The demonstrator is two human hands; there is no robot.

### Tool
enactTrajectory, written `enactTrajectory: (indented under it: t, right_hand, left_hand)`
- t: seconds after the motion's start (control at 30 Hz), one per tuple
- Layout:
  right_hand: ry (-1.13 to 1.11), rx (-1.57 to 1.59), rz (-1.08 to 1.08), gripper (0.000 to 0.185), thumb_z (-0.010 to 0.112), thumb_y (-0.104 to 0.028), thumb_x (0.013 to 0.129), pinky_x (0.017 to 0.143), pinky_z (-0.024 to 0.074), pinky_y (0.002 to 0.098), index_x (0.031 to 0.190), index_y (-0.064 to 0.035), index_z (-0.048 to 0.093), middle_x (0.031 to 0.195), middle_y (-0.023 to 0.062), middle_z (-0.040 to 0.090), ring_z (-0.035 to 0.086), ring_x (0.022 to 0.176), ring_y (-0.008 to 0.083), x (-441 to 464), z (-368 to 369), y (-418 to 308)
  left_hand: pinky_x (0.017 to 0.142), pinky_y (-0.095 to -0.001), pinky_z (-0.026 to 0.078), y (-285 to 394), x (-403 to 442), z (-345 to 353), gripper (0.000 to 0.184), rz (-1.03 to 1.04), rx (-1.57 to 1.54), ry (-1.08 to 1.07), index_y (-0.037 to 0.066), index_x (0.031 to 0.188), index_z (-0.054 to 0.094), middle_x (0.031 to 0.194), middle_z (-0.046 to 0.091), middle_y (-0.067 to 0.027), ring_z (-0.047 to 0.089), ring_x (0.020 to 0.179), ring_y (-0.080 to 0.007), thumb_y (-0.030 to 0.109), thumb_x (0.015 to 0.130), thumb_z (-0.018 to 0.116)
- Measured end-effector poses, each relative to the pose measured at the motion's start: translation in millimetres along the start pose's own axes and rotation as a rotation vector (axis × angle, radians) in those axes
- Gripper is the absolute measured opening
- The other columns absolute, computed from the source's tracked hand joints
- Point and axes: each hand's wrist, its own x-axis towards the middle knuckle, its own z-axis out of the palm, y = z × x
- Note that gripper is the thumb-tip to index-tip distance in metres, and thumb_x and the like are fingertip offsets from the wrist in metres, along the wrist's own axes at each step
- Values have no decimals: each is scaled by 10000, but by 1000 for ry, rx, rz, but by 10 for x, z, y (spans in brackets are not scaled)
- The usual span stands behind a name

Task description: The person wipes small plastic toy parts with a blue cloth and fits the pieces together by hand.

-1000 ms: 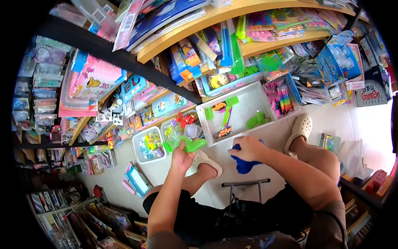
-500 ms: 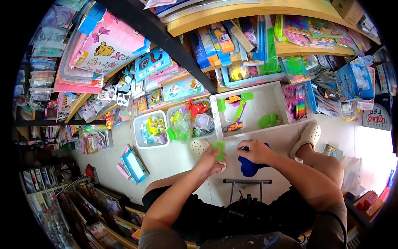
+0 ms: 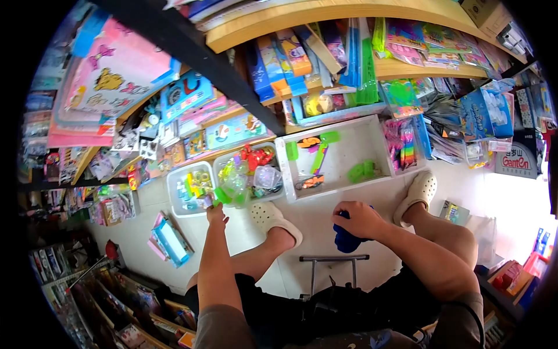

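Note:
My left hand (image 3: 217,215) reaches to the front edges of two small white bins, its fingers closed on a small green piece (image 3: 217,203) whose kind I cannot make out. One bin (image 3: 195,213) holds small yellow, blue and clear items. In the bin beside it (image 3: 278,196) lie a red toy (image 3: 257,157), green pieces and a clear plastic box (image 3: 267,177). My right hand (image 3: 359,220) is wrapped round a bunched dark blue cloth (image 3: 347,239), held above the floor in front of a low metal-framed stool (image 3: 334,258).
A larger white tray (image 3: 331,193) holds green and orange toy pieces. Packed shelves (image 3: 349,11) rise behind it, with a dark post (image 3: 192,55) slanting across. A light blue box (image 3: 171,239) lies on the floor at left. My feet in cream clogs (image 3: 273,220) flank the floor space.
My left hand has moved left with the green piece, from in front of me to the small bins. The right hand still holds the blue cloth. The view has shifted slightly.

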Motion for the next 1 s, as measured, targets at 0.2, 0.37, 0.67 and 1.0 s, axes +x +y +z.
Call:
enactTrajectory:
  t: [0.2, 0.37, 0.67, 1.0]
  right_hand:
    - [48, 55, 105, 258, 612, -297, 778, 712, 484, 365, 860, -54, 643, 825, 145, 651, 625, 782, 304, -144, -220, 282]
    - [31, 67, 156, 235, 614, -272, 780, 727, 490, 354, 889, -64, 636, 836, 124, 651, 629, 793, 284, -225, -328, 315]
    - [92, 114, 36, 231, 608, -258, 797, 665, 480, 380, 905, -54, 615, 754, 153, 628, 616, 726, 319, -461, -447, 154]
    - [95, 117, 101, 250, 601, -259, 811, 605, 471, 397, 930, -40, 594, 714, 167, 621, 606, 675, 338, -763, -686, 206]
  left_hand:
    - [696, -408, 478, -179, 1019, 154, 511, 351, 350, -19, 113, 1296, 417, 1265, 463, -71, 487, 1042, -220, 276, 843, 586]
    - [837, -445, 467, -171, 868, 72, 463, 186, 130, -296, 127, 1279, 433, 1199, 481, -64, 464, 1102, -251, 282, 857, 543]
    - [841, -436, 408, 621, -290, 762, 246, 1079, 438, 604, -26, 975, 553, 1002, 560, -210, 514, 962, -372, 58, 747, 590]
    - [977, -416, 332, 519, -1487, 2679, 396, 1201, 638, -382, -48, 1089, 456, 1168, 437, -225, 401, 1133, -395, 93, 758, 620]
